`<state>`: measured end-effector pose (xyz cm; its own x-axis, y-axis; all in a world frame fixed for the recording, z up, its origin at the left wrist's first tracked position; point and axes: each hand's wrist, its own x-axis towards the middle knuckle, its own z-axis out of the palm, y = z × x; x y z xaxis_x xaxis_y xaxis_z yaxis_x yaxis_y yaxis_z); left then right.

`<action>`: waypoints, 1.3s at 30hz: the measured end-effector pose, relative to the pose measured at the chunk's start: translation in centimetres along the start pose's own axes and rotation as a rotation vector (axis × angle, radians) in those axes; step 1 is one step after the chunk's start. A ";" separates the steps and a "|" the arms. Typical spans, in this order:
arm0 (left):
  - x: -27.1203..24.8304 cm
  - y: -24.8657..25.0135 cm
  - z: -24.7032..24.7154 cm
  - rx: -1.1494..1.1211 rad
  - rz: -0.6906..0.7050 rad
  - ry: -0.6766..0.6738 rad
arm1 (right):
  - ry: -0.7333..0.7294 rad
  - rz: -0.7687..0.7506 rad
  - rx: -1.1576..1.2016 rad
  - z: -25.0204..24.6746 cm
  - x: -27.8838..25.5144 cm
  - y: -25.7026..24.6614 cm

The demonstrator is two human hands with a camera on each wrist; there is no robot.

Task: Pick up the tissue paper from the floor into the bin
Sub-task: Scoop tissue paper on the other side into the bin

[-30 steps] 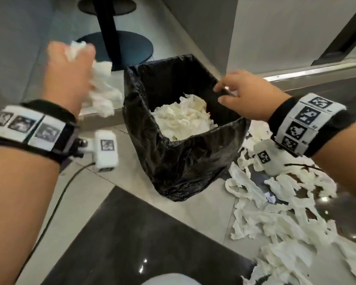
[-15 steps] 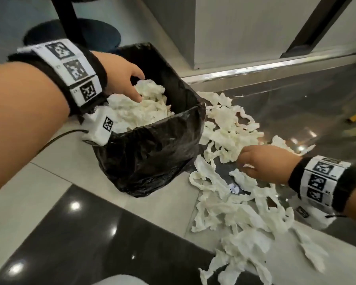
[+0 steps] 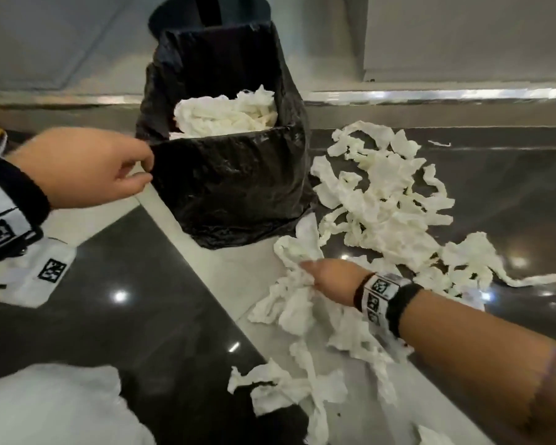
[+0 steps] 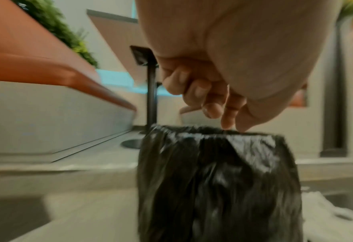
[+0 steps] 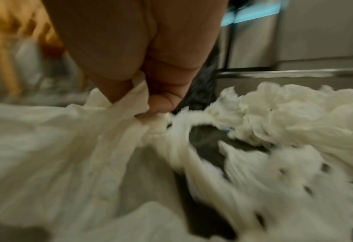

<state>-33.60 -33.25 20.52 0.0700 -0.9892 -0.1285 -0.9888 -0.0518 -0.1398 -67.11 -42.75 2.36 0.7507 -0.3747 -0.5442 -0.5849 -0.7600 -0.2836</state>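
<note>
The bin (image 3: 231, 187) wears a black liner and stands on the floor at top centre, with white tissue (image 3: 225, 115) heaped inside. My left hand (image 3: 145, 170) hovers at its front left corner, fingers loosely curled and holding nothing. In the left wrist view the left hand's (image 4: 231, 126) thumb and index tips reach the bin (image 4: 219, 180) at its rim. Torn tissue strips (image 3: 382, 200) litter the floor right of the bin. My right hand (image 3: 308, 268) is down on the floor and grips a bunch of strips (image 3: 289, 252). The right wrist view shows the right hand (image 5: 142, 106) pinching tissue (image 5: 134, 91).
A dark round table base (image 3: 180, 14) sits just behind the bin. A metal threshold strip (image 3: 430, 94) and a wall run along the back. More tissue (image 3: 286, 390) lies near the front. White cloth (image 3: 45, 406) fills the bottom left, over a glossy dark tile (image 3: 142, 316).
My left hand has let its tissue go in the bin and drawn back to the bin's front left corner. My right hand has moved nearer and taken hold of strips on the floor.
</note>
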 end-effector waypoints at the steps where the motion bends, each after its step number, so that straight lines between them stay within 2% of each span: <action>1: -0.8 0.3 0.4 0.036 -0.018 -0.069 | 0.049 -0.008 0.039 -0.7 -0.1 0.2; 5: -1.5 4.7 0.6 0.132 0.024 -0.341 | 0.162 -0.016 0.159 -2.8 -1.8 -0.2; 8: -0.1 8.6 2.7 0.136 0.160 -0.462 | 0.331 0.057 0.247 -3.1 -2.3 0.2; 11: 0.8 11.9 7.5 0.158 0.321 -0.514 | 0.378 0.126 0.424 -3.1 -2.6 0.4; 14: -0.4 15.2 13.2 0.107 0.514 -0.484 | 0.373 0.121 0.482 -3.2 -3.9 0.5; 17: -2.9 18.6 17.6 0.106 0.778 -0.425 | 0.497 0.169 0.570 -3.2 -6.4 0.9; 18: -3.9 20.0 18.8 0.078 0.866 -0.437 | 0.540 0.194 0.624 -3.2 -7.4 1.0; 20: -5.5 22.6 20.2 0.061 1.008 -0.573 | 0.619 0.269 0.751 -3.1 -9.1 1.2; 21: -6.1 23.5 20.7 0.062 1.063 -0.612 | 0.646 0.312 0.812 -3.0 -9.8 1.3; 23: -6.8 23.8 21.6 0.036 1.160 -0.552 | 0.659 0.382 0.894 -2.7 -10.8 1.5; 24: -6.9 23.5 22.1 0.039 1.163 -0.574 | 0.646 0.400 0.912 -2.4 -11.2 1.7; 25: -6.7 23.1 22.6 0.110 1.126 -0.655 | 0.632 0.408 0.903 -2.0 -11.5 2.0; 28: -6.0 22.6 23.5 0.102 0.991 -0.591 | 0.531 0.384 0.810 -0.5 -12.7 2.6; 29: -5.7 22.4 23.4 0.086 0.932 -0.620 | 0.475 0.384 0.744 0.3 -13.1 2.9; 31: -5.2 22.0 23.0 0.010 0.804 -0.652 | 0.278 0.376 0.522 2.4 -14.0 3.7; 33: -5.0 21.3 22.7 -0.059 0.681 -0.653 | 0.066 0.224 0.296 5.1 -14.6 4.1; 35: -4.9 20.4 22.3 -0.092 0.623 -0.626 | -0.097 0.071 0.172 7.9 -15.0 4.0; 39: -4.9 18.4 21.5 -0.113 0.545 -0.558 | -0.501 -0.077 -0.170 11.9 -16.7 3.7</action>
<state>-49.28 -26.37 -2.55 -0.4026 -0.6655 -0.6285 -0.9079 0.3777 0.1817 -85.47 -32.99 1.01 0.5266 -0.0467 -0.8488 -0.4447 -0.8661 -0.2282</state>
